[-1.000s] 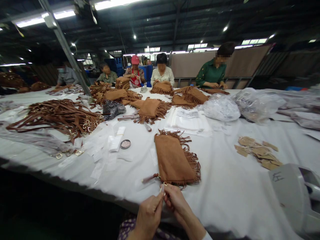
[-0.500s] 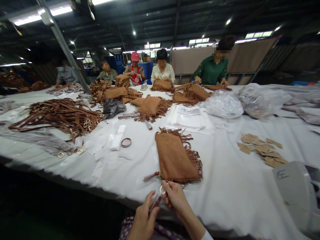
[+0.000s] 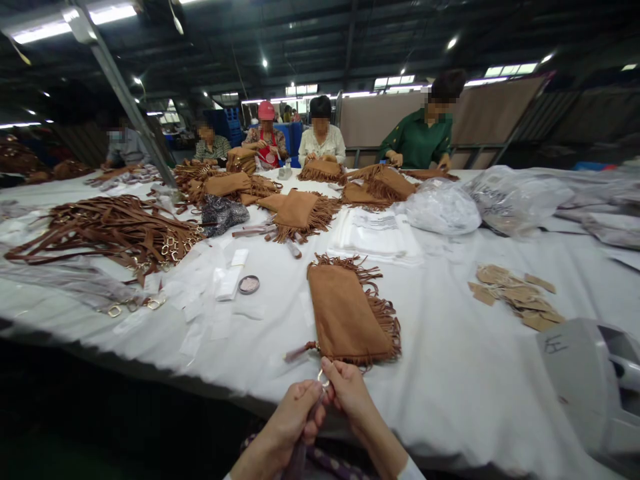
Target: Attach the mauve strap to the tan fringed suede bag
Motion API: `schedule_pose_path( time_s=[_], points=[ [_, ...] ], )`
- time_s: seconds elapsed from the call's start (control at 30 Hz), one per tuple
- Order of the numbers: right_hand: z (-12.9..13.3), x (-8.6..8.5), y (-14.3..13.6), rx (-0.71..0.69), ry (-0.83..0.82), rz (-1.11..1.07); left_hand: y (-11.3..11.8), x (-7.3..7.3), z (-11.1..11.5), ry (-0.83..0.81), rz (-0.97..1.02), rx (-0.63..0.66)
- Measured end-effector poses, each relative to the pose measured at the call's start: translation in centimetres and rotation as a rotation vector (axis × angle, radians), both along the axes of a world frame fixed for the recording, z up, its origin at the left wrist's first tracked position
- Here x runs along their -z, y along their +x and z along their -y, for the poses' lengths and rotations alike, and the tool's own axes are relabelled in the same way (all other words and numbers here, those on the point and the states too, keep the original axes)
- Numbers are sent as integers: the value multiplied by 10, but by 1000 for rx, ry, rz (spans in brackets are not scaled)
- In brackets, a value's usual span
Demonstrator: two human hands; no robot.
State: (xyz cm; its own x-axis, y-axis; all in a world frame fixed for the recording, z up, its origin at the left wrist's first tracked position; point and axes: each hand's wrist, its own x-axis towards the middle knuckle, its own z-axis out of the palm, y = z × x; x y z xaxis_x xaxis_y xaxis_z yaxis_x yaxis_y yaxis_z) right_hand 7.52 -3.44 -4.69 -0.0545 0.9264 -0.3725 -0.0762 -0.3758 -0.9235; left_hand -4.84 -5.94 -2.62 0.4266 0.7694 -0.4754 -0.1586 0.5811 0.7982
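Observation:
A brown fringed pouch (image 3: 345,313) lies flat in front of me, its fringe toward the right and far side. From its near left corner sticks out a zip pull wrapped in clear plastic (image 3: 299,352). Just below the pouch, at the table edge, my right hand (image 3: 350,393) pinches a gold metal clasp (image 3: 323,379). My left hand (image 3: 295,413) is closed around the plastic-wrapped strap (image 3: 299,457) hanging from that clasp. Both hands nearly touch; the strap's lower part runs down toward my lap.
Brown straps with gold clasps (image 3: 115,230) are heaped at left. A small round tin (image 3: 249,285) stands near white labels. Tan tags (image 3: 517,293) and a grey machine (image 3: 575,373) are at right. Co-workers sit across the table among fringed pouches and plastic bags (image 3: 440,207).
My left hand has moved up toward the clasp, and its fingers have closed round the wrapped strap. My right hand stays on the clasp. The view has shifted slightly.

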Motion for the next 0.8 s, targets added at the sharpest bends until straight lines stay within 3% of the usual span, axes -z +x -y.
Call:
schedule_pose_path(
  time_s=[0.1,0.2,0.37,0.5,0.6,0.67,0.8],
  points=[
    [0,1,-3,15,21,-9,-5,-2,1,-130,80,-13],
    [0,2,-4,38,35,7,-6,-2,-1,-198,23,-18],
    [-1,2,-4,43,33,39,1,7,-3,25,-212,-60],
    [3,-6,11,46,-49,46,4,10,-2,31,-234,-86],
    [15,-18,51,168,-22,174,2,8,0,21,-223,-98],
    [29,-28,93,337,39,346,0,7,3,34,-207,-93],
    [75,-52,194,903,92,702,-5,14,12,17,-199,-48]
  ],
)
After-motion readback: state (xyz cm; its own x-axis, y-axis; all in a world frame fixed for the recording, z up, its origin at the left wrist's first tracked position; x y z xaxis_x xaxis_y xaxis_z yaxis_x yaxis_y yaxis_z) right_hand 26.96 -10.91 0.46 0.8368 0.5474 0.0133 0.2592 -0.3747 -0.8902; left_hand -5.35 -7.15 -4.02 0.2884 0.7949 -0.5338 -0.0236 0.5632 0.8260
